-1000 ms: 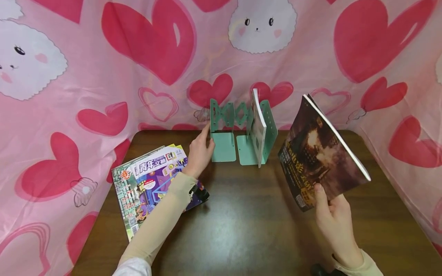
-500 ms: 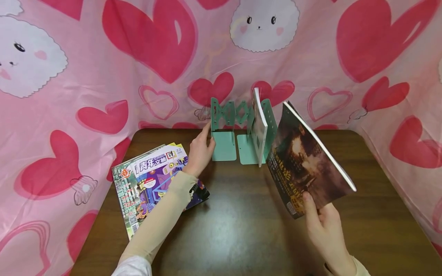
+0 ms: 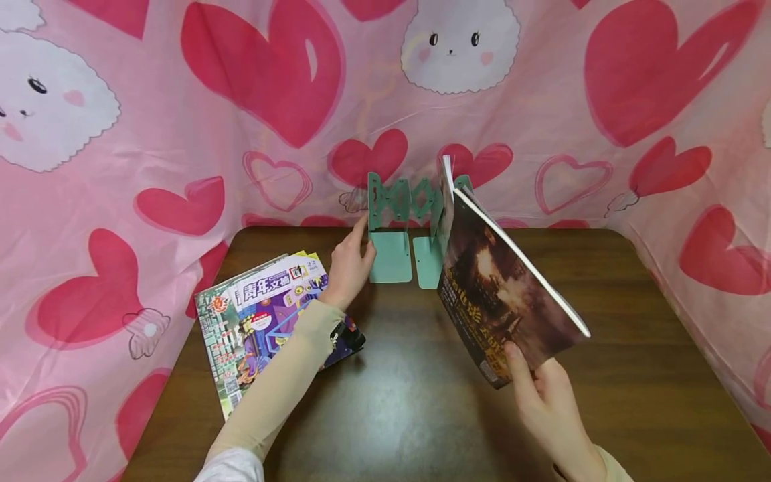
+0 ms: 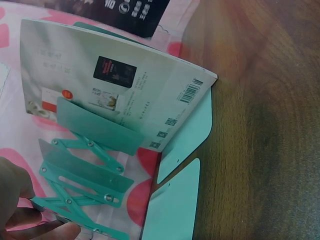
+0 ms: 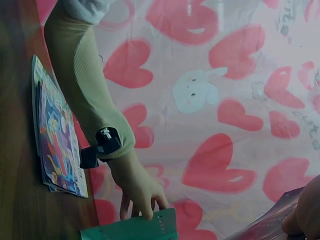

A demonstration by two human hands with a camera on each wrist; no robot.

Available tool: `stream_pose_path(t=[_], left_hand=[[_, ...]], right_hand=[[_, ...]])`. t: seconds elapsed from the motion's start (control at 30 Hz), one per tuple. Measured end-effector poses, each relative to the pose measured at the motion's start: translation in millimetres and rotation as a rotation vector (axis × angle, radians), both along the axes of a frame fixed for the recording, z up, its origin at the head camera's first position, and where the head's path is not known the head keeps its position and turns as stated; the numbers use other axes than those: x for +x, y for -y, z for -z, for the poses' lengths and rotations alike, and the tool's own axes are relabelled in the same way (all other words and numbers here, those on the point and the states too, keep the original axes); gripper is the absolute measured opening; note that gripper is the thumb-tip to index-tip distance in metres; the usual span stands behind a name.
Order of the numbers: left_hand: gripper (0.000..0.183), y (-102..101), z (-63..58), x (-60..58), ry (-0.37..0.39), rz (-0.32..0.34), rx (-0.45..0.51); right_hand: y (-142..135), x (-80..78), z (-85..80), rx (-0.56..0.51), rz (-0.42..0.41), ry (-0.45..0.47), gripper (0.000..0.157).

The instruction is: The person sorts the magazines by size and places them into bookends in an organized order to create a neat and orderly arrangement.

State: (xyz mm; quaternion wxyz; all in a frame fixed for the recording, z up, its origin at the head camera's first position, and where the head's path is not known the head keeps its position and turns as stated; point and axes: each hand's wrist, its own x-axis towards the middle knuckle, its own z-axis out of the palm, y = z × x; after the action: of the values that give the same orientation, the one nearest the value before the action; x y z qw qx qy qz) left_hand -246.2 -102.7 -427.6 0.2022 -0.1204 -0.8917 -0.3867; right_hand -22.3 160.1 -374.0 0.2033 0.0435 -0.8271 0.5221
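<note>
My right hand (image 3: 549, 405) grips a dark magazine (image 3: 494, 281) by its lower edge, thumb on the cover. The magazine is tilted in the air in front of the right end of a green expandable bookend (image 3: 390, 258). A thin white magazine (image 4: 65, 65) stands upright in the bookend's right section, partly covered by the dark one in the head view. At the bookend's left end, my left hand (image 3: 349, 268) holds the upright end plate (image 5: 145, 227) between thumb and fingers; some fingertips are hidden behind it.
Several overlapping magazines (image 3: 265, 321) lie flat on the left of the brown wooden table (image 3: 391, 402), under my left forearm. A pink heart-patterned cloth (image 3: 289, 80) hangs behind the table and along both sides.
My right hand has carried the dark magazine leftward, from the right of the bookend to in front of its right end. My left hand stays on the bookend's left end.
</note>
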Motion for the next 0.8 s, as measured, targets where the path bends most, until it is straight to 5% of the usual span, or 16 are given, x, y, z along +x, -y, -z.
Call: stream_pose_path(t=[0.33,0.63,0.8], left_hand=[[0.057,1,2.5,1.1,-0.012,-0.001,-0.004],[0.054,0,4.6,1.5,-0.036,0.007,-0.002],[0.055,1,5.5,-0.1,-0.028,0.006,0.0]], right_hand=[[18,-30.4,12.1,-0.075,-0.112,-0.004,0.03],[32,-69.5,30.4,-0.136,-0.13,0.054,0.032],[46,-83.9,22.5,-0.17,-0.132,0.03,0.035]])
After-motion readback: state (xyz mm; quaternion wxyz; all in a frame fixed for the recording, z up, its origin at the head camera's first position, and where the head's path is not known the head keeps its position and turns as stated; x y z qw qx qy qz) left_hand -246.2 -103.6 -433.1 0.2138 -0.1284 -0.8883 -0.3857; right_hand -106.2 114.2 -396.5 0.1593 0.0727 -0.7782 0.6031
